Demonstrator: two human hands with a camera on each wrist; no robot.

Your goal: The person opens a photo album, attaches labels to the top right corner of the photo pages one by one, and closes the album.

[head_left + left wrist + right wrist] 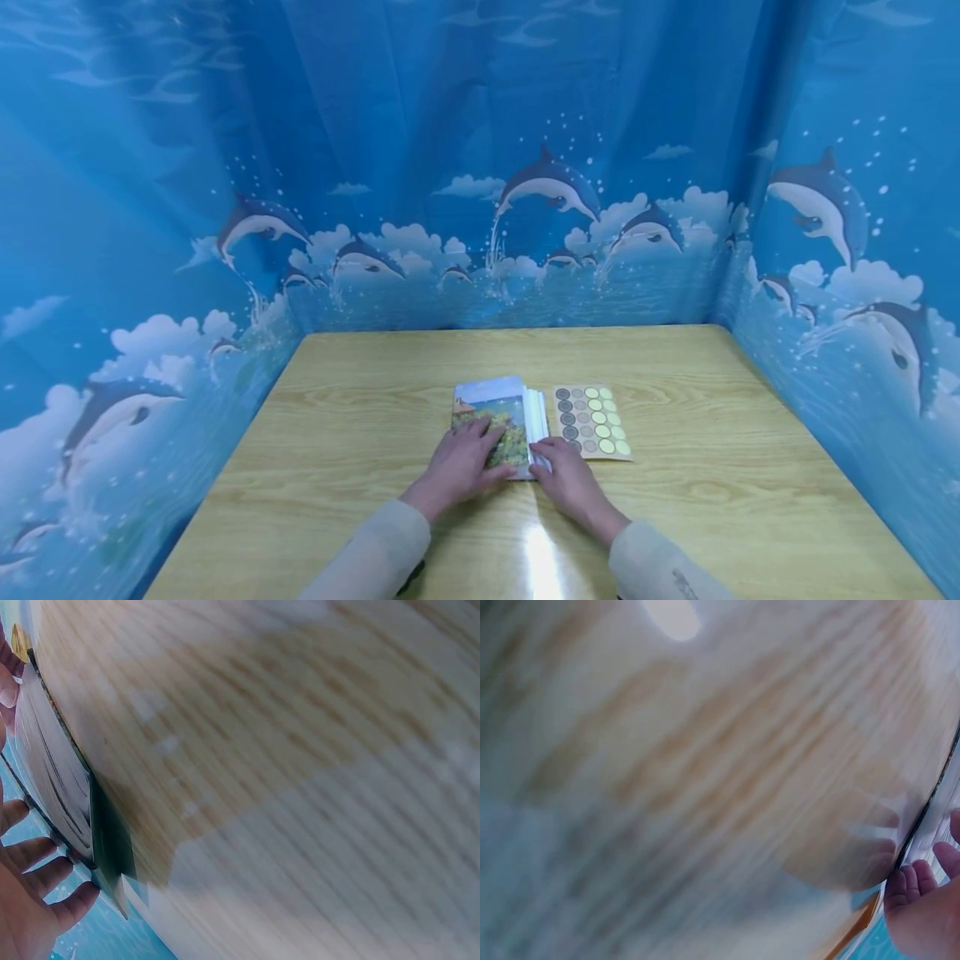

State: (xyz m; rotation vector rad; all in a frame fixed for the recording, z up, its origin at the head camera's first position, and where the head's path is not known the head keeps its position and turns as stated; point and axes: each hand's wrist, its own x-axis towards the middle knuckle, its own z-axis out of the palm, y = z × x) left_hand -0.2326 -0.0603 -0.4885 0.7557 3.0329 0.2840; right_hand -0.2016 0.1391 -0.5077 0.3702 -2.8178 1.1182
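A thick book [491, 408] with a painted landscape cover lies on the wooden table, its white pages [536, 412] fanned out past the cover on the right. My left hand [461, 462] rests on the cover with its fingers spread. Along the book's right edge, near its front corner, my right hand [566, 479] holds the pages between thumb and curled fingers. In the left wrist view, the stacked pages [56, 757] show from the side, with left-hand fingers [49, 874] along the cover. Only part of the right hand [922, 900] shows in the right wrist view, against the book's edge.
Right of the book lies a sheet of round stickers [592, 421] in dark, tan and pale yellow columns, close to the right hand. The wooden table [360, 417] is bordered by blue dolphin-print curtains [420, 167] at the back and sides.
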